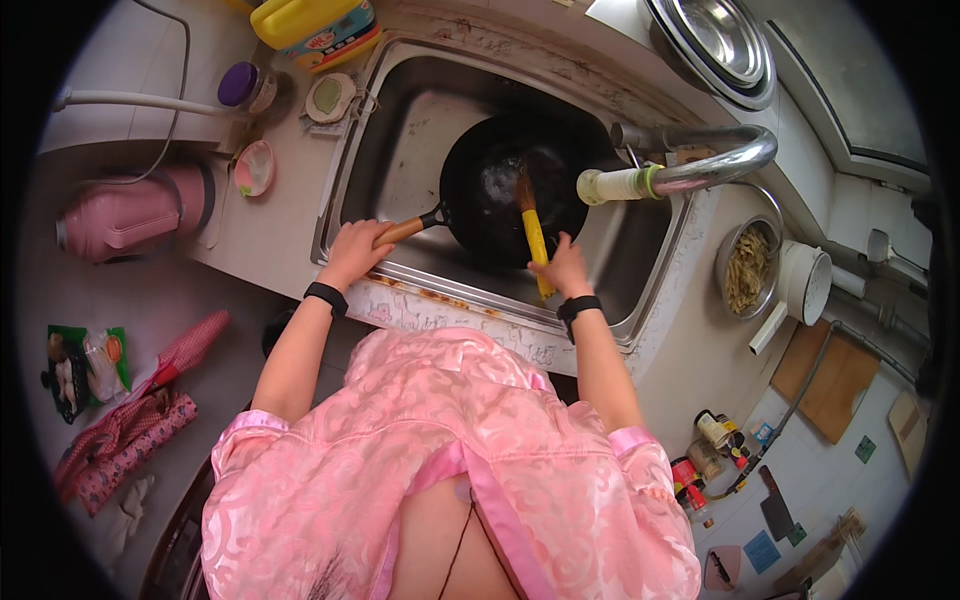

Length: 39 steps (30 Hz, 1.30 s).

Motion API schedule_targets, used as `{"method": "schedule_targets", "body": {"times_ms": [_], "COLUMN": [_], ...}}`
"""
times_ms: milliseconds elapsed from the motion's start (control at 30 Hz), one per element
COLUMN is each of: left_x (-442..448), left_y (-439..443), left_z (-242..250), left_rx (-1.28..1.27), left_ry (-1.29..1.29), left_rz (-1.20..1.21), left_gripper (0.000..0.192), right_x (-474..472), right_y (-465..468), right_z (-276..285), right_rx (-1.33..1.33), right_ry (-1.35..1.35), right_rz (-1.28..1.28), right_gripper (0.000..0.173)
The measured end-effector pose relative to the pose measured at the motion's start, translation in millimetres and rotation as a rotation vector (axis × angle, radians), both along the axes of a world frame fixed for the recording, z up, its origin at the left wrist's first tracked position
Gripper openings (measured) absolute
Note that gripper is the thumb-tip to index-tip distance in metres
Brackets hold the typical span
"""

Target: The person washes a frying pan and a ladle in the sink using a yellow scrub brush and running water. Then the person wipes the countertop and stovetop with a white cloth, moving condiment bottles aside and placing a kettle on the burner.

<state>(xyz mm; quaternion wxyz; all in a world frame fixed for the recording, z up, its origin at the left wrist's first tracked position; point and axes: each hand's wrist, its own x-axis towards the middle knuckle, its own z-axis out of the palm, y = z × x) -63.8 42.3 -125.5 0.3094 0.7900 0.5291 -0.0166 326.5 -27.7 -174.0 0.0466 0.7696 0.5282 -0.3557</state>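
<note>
A black wok (480, 225) rests in the stainless steel sink (390, 150), tilted so its dark inside faces me. My left hand (356, 251) grips its wooden handle (401, 230) at the sink's front left rim. A brush with brown bristles and a yellow handle (534, 236) lies across the wok's inside, bristles near the middle. My right hand (564, 268) is on the lower part of the yellow handle, fingers loosely bent round it. The chrome faucet (720, 161), with a pale sleeve on its spout, reaches over the wok's right side.
At the left stand a pink thermos (135, 214), a small pink bowl (255, 169) and a purple-lidded jar (244, 86). A yellow detergent jug (319, 30) is behind. To the right sits a metal bowl of food strips (748, 266); nested steel basins (720, 45) stand on the ledge.
</note>
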Motion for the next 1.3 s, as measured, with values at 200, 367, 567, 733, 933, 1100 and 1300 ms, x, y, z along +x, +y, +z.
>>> {"method": "schedule_targets", "body": {"times_ms": [200,367,567,733,933,1100,1300], "left_x": [-1,1,4,4,4,2,2], "left_y": [0,1,-3,-5,-6,-5,-6], "left_z": [-2,1,2,0,-2,-3,-4], "left_rx": [0.013,0.02,0.051,0.122,0.153,0.149,0.15], "left_ry": [0.016,-0.008,0.047,0.066,0.062,0.054,0.04], "left_rz": [-0.005,0.009,0.003,-0.016,-0.025,-0.028,-0.014], "left_gripper": [0.037,0.037,0.037,0.038,0.038,0.038,0.038], "right_x": [-25,28,31,25,26,22,-10], "right_y": [-17,20,16,31,61,50,27], "right_z": [-36,12,75,106,75,38,87], "right_rx": [-0.067,0.045,-0.563,-0.555,-0.237,0.022,-0.431], "right_ry": [0.101,-0.342,-0.053,0.005,-0.054,-0.356,0.212], "right_rz": [0.159,0.233,0.334,0.296,0.447,0.402,0.588], "right_gripper": [0.096,0.071,0.035,0.03,0.054,0.059,0.054]}}
